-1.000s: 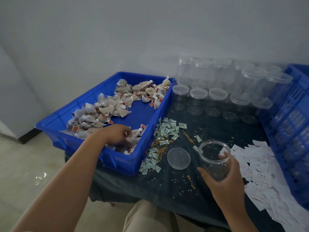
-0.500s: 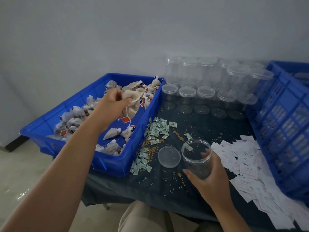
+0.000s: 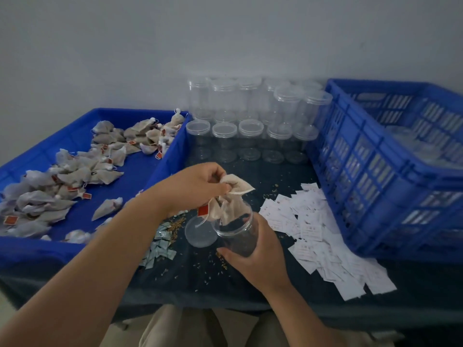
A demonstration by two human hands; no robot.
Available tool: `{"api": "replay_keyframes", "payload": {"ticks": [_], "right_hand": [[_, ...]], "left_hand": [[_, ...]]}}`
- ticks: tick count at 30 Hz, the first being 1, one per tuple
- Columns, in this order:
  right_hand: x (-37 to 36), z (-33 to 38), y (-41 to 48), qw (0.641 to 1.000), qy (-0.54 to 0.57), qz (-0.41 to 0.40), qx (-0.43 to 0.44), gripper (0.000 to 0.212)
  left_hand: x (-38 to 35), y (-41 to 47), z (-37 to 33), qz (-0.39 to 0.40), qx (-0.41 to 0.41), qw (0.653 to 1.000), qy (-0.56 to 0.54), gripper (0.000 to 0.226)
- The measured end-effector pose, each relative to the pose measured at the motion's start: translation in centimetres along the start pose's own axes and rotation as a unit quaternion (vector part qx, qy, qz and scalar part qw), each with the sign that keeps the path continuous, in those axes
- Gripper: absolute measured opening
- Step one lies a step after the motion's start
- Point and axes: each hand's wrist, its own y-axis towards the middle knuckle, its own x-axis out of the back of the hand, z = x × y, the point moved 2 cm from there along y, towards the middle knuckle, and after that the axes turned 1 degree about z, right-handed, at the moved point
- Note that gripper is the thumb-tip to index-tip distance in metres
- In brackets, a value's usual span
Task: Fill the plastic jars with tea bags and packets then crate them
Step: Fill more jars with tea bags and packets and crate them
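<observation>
Hanging half inside the mouth of the open plastic jar point(image 3: 238, 234), a bunch of tea bags point(image 3: 231, 196) is pinched at its top by the left hand point(image 3: 193, 186). The right hand point(image 3: 258, 256) wraps round the jar's lower wall and tips it toward them, likely so they slide in without snagging the rim. Its lid point(image 3: 199, 232) lies flat on the dark table point(image 3: 250, 284) just beside, off for filling, with small packets point(image 3: 160, 246) near the blue tray point(image 3: 165, 166), and paper slips point(image 3: 313, 231) and the blue crate point(image 3: 375, 186) to the right.
</observation>
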Motion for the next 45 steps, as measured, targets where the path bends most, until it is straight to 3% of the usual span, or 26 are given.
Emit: {"api": "replay_keyframes", "payload": {"ticks": [7,11,15,20,23,25,27,29,31,32,34,39,40,42,43,45], "right_hand": [[0.2,-0.1,0.1,0.999,0.024,-0.028,-0.025,0.089],[0.2,-0.2,0.1,0.998,0.035,-0.042,-0.026,0.090],[0.2,-0.1,0.1,0.998,0.051,-0.044,-0.021,0.085],[0.3,0.1,-0.1,0.998,0.040,-0.050,-0.029,0.082],[0.1,-0.3,-0.2,0.998,0.032,-0.040,-0.034,0.085],[0.0,-0.5,-0.2,0.998,0.032,-0.035,-0.032,0.087],[0.0,-0.5,-0.1,0.999,0.025,-0.031,-0.026,0.087],[0.0,-0.4,-0.1,0.999,0.023,-0.030,-0.024,0.083],[0.0,-0.2,0.0,0.999,0.025,-0.031,-0.024,0.079],[0.0,-0.2,0.0,0.999,0.024,-0.033,-0.024,0.078],[0.0,-0.1,0.0,0.999,0.020,-0.034,-0.025,0.079],[-0.2,-0.3,0.0,0.999,0.019,-0.029,-0.028,0.080],[-0.2,-0.3,0.0,0.999,0.019,-0.029,-0.028,0.079],[-0.2,-0.4,0.0,0.999,0.019,-0.027,-0.030,0.079],[-0.2,-0.4,0.0,0.999,0.018,-0.026,-0.031,0.079],[-0.2,-0.5,0.0,0.999,0.013,-0.023,-0.034,0.079]], "left_hand": [[0.3,0.2,-1.3,0.019,-0.013,0.999,0.042,0.009],[0.6,-0.1,-1.6,0.009,-0.016,0.999,0.048,0.023],[0.1,-0.3,-2.2,-0.025,-0.044,0.999,-0.020,0.022],[-0.4,-0.9,-1.6,0.069,-0.021,0.990,-0.119,0.038],[2.8,-1.5,-0.1,-0.044,-0.043,0.985,-0.161,0.034],[6.2,-2.0,2.2,-0.157,-0.031,0.982,-0.101,0.023],[9.5,-2.2,5.8,-0.201,0.037,0.978,0.034,0.011],[11.2,-2.3,10.1,-0.118,0.177,0.956,0.201,0.021],[10.9,-2.6,14.1,0.009,0.268,0.921,0.283,0.056],[10.3,-2.8,15.4,0.050,0.278,0.919,0.275,0.066],[9.4,-2.4,17.3,0.070,0.251,0.925,0.275,0.063],[9.5,-1.0,18.2,-0.015,0.202,0.924,0.325,0.011],[9.5,-0.8,18.2,-0.033,0.193,0.925,0.325,0.009],[9.3,-0.4,18.4,-0.050,0.187,0.929,0.316,0.027],[9.2,-0.2,18.5,-0.041,0.195,0.926,0.320,0.034],[8.9,-0.1,18.4,-0.004,0.221,0.915,0.338,0.028]]}}
